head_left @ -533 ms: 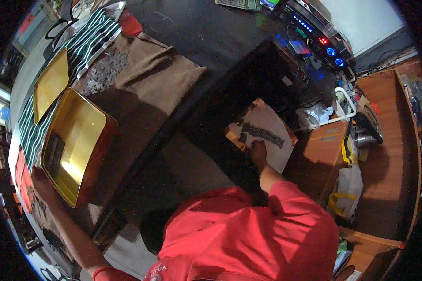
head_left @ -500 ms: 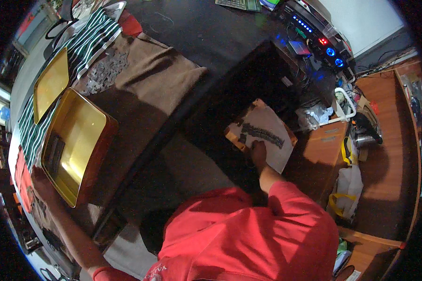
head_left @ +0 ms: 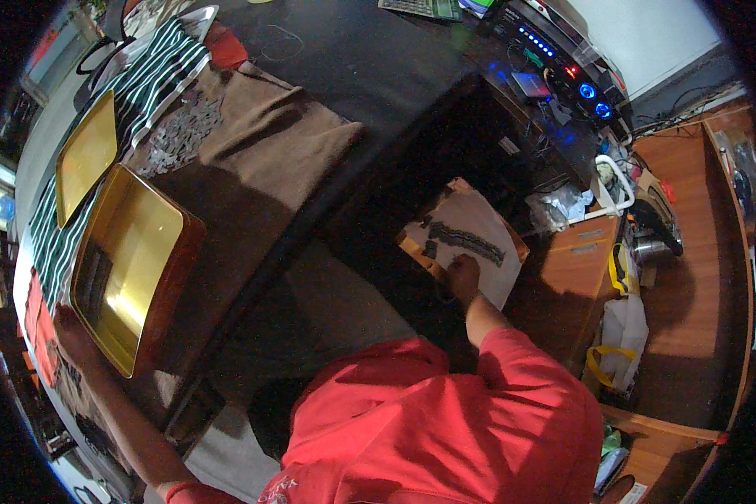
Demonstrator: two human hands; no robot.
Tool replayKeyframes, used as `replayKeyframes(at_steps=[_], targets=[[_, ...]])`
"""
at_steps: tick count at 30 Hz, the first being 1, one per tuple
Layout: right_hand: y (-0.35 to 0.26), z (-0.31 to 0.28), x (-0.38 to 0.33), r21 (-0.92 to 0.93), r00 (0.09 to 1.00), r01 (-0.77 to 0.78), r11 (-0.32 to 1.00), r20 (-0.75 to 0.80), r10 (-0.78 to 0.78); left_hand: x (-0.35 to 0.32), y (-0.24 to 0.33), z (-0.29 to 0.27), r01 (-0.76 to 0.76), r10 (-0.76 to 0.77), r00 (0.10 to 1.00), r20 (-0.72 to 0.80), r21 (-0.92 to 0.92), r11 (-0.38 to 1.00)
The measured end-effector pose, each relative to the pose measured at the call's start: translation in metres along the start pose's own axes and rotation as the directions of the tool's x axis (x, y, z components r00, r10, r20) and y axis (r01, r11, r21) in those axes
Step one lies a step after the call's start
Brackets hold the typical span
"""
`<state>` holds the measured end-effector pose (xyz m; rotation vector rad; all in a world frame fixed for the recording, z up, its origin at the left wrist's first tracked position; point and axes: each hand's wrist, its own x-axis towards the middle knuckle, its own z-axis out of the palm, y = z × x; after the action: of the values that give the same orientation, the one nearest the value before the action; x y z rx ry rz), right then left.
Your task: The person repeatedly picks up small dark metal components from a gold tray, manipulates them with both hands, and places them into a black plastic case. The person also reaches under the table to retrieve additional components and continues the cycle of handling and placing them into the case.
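On the right, my right hand [head_left: 463, 277] rests at the near edge of a pale-topped box or board [head_left: 485, 217] with brown edges. Its fingers are curled in, and I cannot make out what is between them. Just beyond it, a row of small dark grey pieces [head_left: 470, 239] lies across the pale surface. My left hand [head_left: 74, 329] is beside the near left edge of an open gold tin [head_left: 155, 202]; its fingers are too dark to read. More dark pieces [head_left: 99, 265] lie inside the tin. A gold lid [head_left: 88, 155] sits just beyond it.
A pile of small grey pieces [head_left: 186, 134] lies on a brown cloth [head_left: 269, 139]. Striped fabric [head_left: 164, 63] runs along the far left. An amplifier [head_left: 563, 67] with blue lights stands at the back right. A wooden cabinet [head_left: 575, 269] is right of the box.
The whole view has shifted slightly. My right hand has turned a little and drawn slightly back from the dark row. My left hand stays by the tin.
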<state>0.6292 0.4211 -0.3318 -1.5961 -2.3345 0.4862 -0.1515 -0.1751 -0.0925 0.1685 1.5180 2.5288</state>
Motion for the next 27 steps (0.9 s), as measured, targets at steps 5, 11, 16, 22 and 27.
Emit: replayKeyframes(at_steps=[5,11,16,22,27], targets=[[0.043,0.033,0.005,0.263,0.974,-0.179,0.948,-0.085,0.208,-0.007,-0.002,0.008,-0.034,0.031,0.999,0.03,0.121,0.992],[0.038,0.016,0.008,0.599,0.774,-0.63,0.494,0.431,0.464,-0.001,-0.007,-0.006,-0.133,0.134,0.991,0.007,0.155,0.979],[-0.015,-0.032,0.002,0.7,0.568,-0.714,-0.013,0.59,0.574,0.028,-0.007,-0.05,-0.236,0.22,0.972,0.086,0.409,0.882],[-0.034,-0.042,0.033,0.771,0.666,-0.635,-0.044,0.576,0.473,0.02,0.024,-0.058,-0.364,0.369,0.93,0.001,0.166,0.917],[-0.129,-0.08,0.082,0.839,0.802,-0.543,-0.034,0.53,0.276,-0.067,0.107,0.051,-0.526,0.584,0.811,-0.017,0.414,0.743]])
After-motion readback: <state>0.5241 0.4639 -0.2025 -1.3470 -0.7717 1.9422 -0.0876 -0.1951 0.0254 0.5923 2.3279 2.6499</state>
